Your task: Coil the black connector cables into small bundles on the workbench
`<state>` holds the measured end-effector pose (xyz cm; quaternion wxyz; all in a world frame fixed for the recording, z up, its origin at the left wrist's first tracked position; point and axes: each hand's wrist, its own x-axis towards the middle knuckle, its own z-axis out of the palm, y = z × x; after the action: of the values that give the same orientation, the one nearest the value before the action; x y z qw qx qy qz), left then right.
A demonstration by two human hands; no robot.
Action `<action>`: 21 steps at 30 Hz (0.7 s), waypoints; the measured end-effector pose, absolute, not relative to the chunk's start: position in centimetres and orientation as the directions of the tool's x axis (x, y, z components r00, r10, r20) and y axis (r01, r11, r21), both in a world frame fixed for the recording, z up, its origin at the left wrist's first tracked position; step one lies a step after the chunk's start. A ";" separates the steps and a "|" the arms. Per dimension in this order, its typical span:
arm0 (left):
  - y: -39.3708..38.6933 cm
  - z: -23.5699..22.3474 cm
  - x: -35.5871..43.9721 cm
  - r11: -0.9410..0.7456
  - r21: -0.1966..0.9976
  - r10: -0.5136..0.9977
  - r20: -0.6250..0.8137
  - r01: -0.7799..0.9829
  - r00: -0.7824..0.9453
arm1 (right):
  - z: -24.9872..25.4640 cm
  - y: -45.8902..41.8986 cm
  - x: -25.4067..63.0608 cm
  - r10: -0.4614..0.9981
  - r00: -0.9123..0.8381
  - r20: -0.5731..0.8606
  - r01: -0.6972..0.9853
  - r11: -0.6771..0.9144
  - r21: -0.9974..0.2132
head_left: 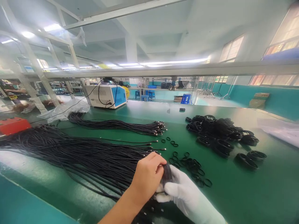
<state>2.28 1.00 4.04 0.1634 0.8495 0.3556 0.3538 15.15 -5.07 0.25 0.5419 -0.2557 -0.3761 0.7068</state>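
My bare left hand (147,179) and my right hand (184,193), which wears a white glove, meet low in the middle of the view. Both are closed on a small coil of black cable (167,173) held between them. The left fingers pinch its top and the gloved fingers wrap it from below. Just left of the hands lies a wide spread of long black cables (70,152) on the green table (233,193). Several small black rings (187,165) lie just beyond the hands to the right.
A second cable bundle (116,124) lies farther back. A heap of coiled cables (219,130) sits at the right. A white and blue machine (106,96) stands at the back left, with a plastic sheet (63,110) and a red box (12,126) nearby.
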 end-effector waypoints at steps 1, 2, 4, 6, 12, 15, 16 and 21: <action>1.1 4.1 2.4 -0.675 0.563 0.736 0.467 0.478 0.489 | 0.3 -5.0 15.1 0.956 -0.285 0.061 -0.582 -0.122 -0.804; 1.3 4.1 2.5 -0.659 0.586 0.749 0.453 0.472 0.483 | 0.3 -5.0 15.1 0.955 -0.288 0.074 -0.589 -0.116 -0.800; 1.6 4.3 2.6 -0.637 0.604 0.766 0.428 0.479 0.480 | 0.3 -4.9 15.1 0.955 -0.287 0.077 -0.598 -0.116 -0.793; 1.9 4.8 2.4 -0.604 0.643 0.785 0.377 0.471 0.491 | 0.4 -4.9 15.1 0.953 -0.297 0.066 -0.614 -0.138 -0.777; 2.8 6.0 0.4 -0.378 0.881 0.748 0.109 0.285 0.654 | 0.2 -5.1 15.3 0.918 -0.382 0.106 -0.692 -0.208 -0.691; 3.1 5.7 0.1 -0.275 0.933 0.704 0.031 0.232 0.710 | 0.1 -5.1 15.3 0.899 -0.427 0.099 -0.713 -0.267 -0.648; 3.3 5.5 0.2 -0.234 0.947 0.711 0.014 0.218 0.703 | 0.0 -5.1 15.2 0.895 -0.438 0.084 -0.720 -0.293 -0.630; 4.1 4.2 0.6 -0.149 0.958 0.826 -0.016 0.246 0.563 | -0.8 -4.1 15.1 0.943 -0.320 -0.089 -0.675 -0.293 -0.677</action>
<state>0.62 4.05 4.24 0.5307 0.7071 0.3791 0.2730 15.08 -4.09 -0.76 0.5287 -0.2462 -0.2720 0.7655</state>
